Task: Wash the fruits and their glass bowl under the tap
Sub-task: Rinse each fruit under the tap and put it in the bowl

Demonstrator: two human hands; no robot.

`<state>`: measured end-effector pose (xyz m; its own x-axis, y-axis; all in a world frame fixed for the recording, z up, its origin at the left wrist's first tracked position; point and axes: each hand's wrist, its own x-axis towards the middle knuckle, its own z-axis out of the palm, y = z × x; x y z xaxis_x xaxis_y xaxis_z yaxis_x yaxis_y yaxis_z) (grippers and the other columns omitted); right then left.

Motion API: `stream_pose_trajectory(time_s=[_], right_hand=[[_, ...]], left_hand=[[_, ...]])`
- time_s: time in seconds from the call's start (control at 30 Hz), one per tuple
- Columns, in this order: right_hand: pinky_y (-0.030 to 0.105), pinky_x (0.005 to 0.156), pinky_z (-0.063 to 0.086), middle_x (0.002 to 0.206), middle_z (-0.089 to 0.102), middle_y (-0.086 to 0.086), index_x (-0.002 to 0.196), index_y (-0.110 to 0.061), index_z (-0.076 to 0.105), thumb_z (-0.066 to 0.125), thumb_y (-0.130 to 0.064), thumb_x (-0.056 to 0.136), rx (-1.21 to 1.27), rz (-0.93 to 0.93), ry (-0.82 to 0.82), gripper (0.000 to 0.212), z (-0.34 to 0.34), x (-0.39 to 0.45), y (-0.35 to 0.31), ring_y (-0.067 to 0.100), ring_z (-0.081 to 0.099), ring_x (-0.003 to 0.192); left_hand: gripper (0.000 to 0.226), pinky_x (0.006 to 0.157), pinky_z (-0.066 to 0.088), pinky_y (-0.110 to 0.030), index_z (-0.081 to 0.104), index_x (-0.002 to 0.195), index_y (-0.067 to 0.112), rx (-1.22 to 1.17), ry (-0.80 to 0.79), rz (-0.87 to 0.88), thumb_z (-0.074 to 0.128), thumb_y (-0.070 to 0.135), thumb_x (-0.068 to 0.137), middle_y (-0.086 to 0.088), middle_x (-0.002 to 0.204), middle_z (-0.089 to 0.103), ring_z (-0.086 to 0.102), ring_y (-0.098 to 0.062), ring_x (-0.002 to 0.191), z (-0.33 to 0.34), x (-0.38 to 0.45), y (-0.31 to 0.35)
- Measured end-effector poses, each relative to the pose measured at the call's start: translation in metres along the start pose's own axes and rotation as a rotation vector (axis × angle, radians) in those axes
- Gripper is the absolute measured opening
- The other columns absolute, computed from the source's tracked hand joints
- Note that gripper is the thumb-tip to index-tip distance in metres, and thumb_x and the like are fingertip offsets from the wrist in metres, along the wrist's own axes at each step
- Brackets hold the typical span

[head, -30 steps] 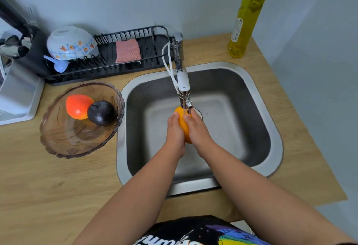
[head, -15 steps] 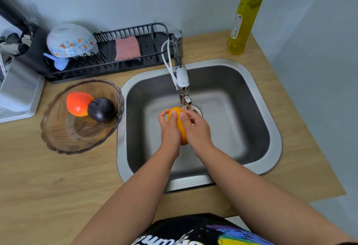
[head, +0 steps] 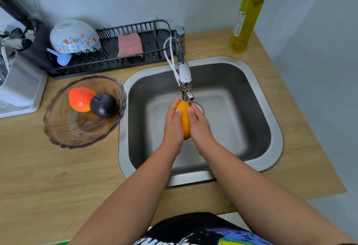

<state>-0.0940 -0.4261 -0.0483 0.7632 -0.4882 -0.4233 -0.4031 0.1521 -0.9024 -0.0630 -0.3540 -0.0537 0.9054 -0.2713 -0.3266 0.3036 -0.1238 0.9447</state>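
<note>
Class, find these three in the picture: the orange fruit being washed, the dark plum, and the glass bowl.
orange fruit (head: 184,118), head view, strip showing between both hands.
dark plum (head: 103,105), head view, its middle.
glass bowl (head: 64,142), head view, near scalloped rim.

From my headcam, my left hand (head: 173,126) and right hand (head: 199,126) press an orange fruit (head: 185,118) between their palms, just under the spout of the tap (head: 185,78) over the steel sink (head: 271,109). On the wooden counter (head: 38,177) to the left, the glass bowl (head: 77,134) holds a red-orange fruit (head: 80,98) touching a dark plum (head: 103,105). Behind it, a dish rack (head: 151,37) carries an upturned patterned bowl (head: 74,35) and a pink sponge (head: 129,44). A bottle of yellow liquid (head: 246,16) stands at the counter's far right.
</note>
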Motion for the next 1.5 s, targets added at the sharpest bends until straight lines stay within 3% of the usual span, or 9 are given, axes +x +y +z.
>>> stream_pose_trajectory(time_s=[0.13,0.3,0.43,0.53,0.67,0.8,1.03,1.27,1.5], right_hand=[[0.033,0.109,0.039,0.147,0.042,-0.008,0.145,-0.038,0.036,0.035,-0.036,0.103,0.072,-0.022,-0.079,0.042,-0.001,-0.004,-0.001,0.011,0.045,0.128],[0.043,0.1,0.049,0.124,0.063,-0.002,0.127,-0.031,0.058,0.037,-0.035,0.1,0.092,0.038,-0.005,0.035,0.0,0.003,-0.015,0.014,0.06,0.111],[0.045,0.098,0.05,0.116,0.064,-0.004,0.118,-0.032,0.063,0.042,-0.041,0.096,0.082,0.12,0.029,0.031,0.0,0.003,-0.016,0.018,0.061,0.107],[0.045,0.099,0.049,0.117,0.06,-0.003,0.128,-0.029,0.058,0.041,-0.041,0.099,0.092,0.118,0.081,0.036,0.003,0.0,-0.012,0.02,0.059,0.108],[0.048,0.095,0.052,0.119,0.065,0.0,0.125,-0.033,0.06,0.038,-0.05,0.097,0.1,0.083,0.119,0.04,0.011,-0.005,0.001,0.02,0.063,0.106],[0.041,0.097,0.051,0.129,0.059,-0.002,0.135,-0.035,0.052,0.033,-0.045,0.101,0.134,0.067,0.076,0.04,0.013,-0.008,0.003,0.017,0.059,0.114],[0.044,0.097,0.049,0.119,0.059,0.005,0.124,-0.025,0.054,0.031,-0.046,0.101,0.166,0.245,0.063,0.039,0.014,0.0,-0.01,0.023,0.058,0.108],[0.051,0.094,0.051,0.113,0.058,0.007,0.11,-0.032,0.051,0.037,-0.047,0.1,0.217,0.296,0.093,0.023,0.013,-0.003,-0.006,0.026,0.059,0.103],[0.047,0.087,0.055,0.119,0.056,0.005,0.119,-0.028,0.044,0.034,-0.05,0.1,0.232,0.255,-0.06,0.031,0.002,-0.015,0.002,0.022,0.06,0.105]], left_hand=[[0.029,0.103,0.05,-0.047,0.046,0.115,0.071,0.068,-0.015,0.032,0.035,0.05,0.098,0.004,0.145,0.045,0.051,-0.017,0.126,-0.002,-0.002,0.008],[0.047,0.083,0.043,-0.005,0.03,0.152,0.035,0.164,-0.01,0.123,0.037,0.031,0.106,-0.001,0.139,0.033,0.047,-0.002,0.112,0.003,-0.006,0.008],[0.059,0.102,0.039,-0.016,0.003,0.156,0.038,0.148,-0.027,0.113,0.034,0.033,0.107,0.005,0.154,0.02,0.033,-0.011,0.134,0.0,-0.011,0.006],[0.05,0.108,0.045,-0.045,0.016,0.154,0.042,-0.016,-0.04,-0.003,0.032,0.035,0.107,-0.002,0.154,0.031,0.044,-0.024,0.133,-0.005,-0.007,0.008],[0.04,0.097,0.054,-0.051,0.04,0.14,0.052,-0.142,-0.089,-0.091,0.044,0.039,0.102,-0.003,0.146,0.046,0.057,-0.028,0.123,-0.013,-0.001,0.012],[0.035,0.093,0.056,-0.046,0.05,0.134,0.044,-0.046,-0.084,-0.031,0.046,0.04,0.1,-0.004,0.141,0.05,0.058,-0.026,0.121,-0.013,-0.002,0.008],[0.037,0.105,0.048,-0.047,0.054,0.121,0.063,0.09,-0.014,-0.008,0.037,0.069,0.089,0.0,0.14,0.05,0.054,-0.019,0.126,-0.011,-0.003,0.003],[0.048,0.105,0.046,-0.052,0.031,0.149,0.041,-0.062,0.007,-0.165,0.042,0.044,0.102,-0.002,0.151,0.036,0.047,-0.026,0.128,-0.018,0.001,0.001],[0.041,0.099,0.05,-0.05,0.038,0.137,0.035,-0.011,0.1,-0.162,0.053,0.041,0.098,-0.004,0.136,0.046,0.052,-0.026,0.116,-0.019,0.005,0.011]])
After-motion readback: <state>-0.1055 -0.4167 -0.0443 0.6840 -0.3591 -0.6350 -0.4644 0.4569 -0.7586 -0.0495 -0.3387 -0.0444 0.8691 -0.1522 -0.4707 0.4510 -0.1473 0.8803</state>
